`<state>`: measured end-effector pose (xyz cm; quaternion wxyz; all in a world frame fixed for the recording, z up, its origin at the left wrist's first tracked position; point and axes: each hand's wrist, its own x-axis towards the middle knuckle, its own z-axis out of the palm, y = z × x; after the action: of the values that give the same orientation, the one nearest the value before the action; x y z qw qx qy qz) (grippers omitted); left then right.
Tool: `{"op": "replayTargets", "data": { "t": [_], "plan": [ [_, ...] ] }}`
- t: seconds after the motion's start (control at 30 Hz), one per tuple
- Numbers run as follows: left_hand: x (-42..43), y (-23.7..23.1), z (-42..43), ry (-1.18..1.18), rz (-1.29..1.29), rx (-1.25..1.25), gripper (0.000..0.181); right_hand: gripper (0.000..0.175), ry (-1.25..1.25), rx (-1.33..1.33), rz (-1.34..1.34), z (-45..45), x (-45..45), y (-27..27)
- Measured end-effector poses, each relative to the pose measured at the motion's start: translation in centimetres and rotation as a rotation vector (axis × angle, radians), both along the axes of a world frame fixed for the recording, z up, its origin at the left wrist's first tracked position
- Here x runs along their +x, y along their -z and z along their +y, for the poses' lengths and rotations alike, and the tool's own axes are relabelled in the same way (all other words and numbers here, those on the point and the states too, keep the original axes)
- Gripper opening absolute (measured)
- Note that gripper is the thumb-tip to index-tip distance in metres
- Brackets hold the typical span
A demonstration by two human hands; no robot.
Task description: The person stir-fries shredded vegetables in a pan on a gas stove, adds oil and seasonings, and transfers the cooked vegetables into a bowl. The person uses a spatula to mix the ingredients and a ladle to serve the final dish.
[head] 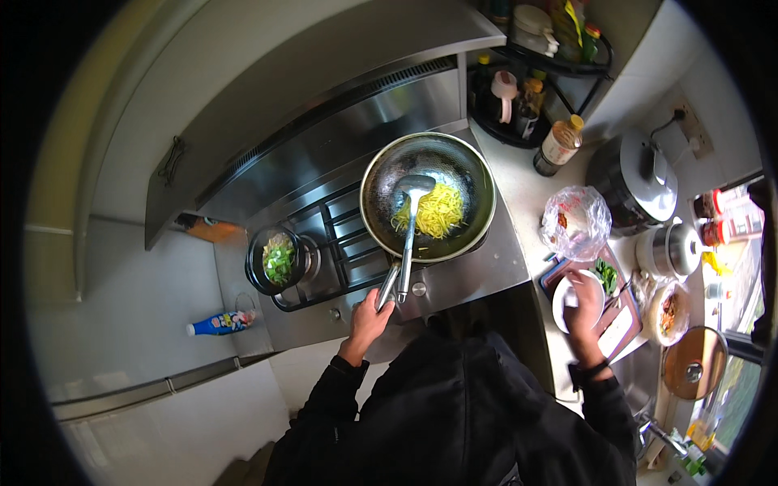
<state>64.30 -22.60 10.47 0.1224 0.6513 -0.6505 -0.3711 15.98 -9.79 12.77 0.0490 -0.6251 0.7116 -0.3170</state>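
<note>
My left hand (369, 319) grips the metal handle of a wok (380, 200) on the stove's right burner. Yellow shredded food (439, 212) lies in the wok, and a metal spatula (411, 228) rests in it with its handle over the rim near my left hand. At the right, my right hand (582, 304) is over a white bowl (560, 308) on the cutting board (629, 325); it is blurred, and whether it touches the bowl is unclear. Green leafy vegetables (606, 275) and a cleaver-like white blade (616, 333) lie beside the bowl.
A black pot (249, 270) with green food stands on the left burner. On the right counter are a plastic bag (577, 225), a sauce bottle (558, 146), a rice cooker (632, 182), a steel pot (659, 249) and a bowl of food (670, 313). A glass lid (695, 363) stands near the sink.
</note>
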Motion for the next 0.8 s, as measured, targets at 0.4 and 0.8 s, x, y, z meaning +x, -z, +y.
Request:
{"op": "replayTargets", "data": {
  "t": [0.4, 0.8],
  "plan": [
    [1.0, 0.5, 0.3, 0.029, 0.108, 0.016, 0.049, 0.035, -1.226, -0.072, 0.516, -22.0, 24.8, -0.3],
    [1.6, 1.2, 0.1, 0.077, 0.096, -0.02, 0.051, 0.009, -0.657, -0.172, 0.292, -31.5, 11.6, -14.3]
  ]
}}
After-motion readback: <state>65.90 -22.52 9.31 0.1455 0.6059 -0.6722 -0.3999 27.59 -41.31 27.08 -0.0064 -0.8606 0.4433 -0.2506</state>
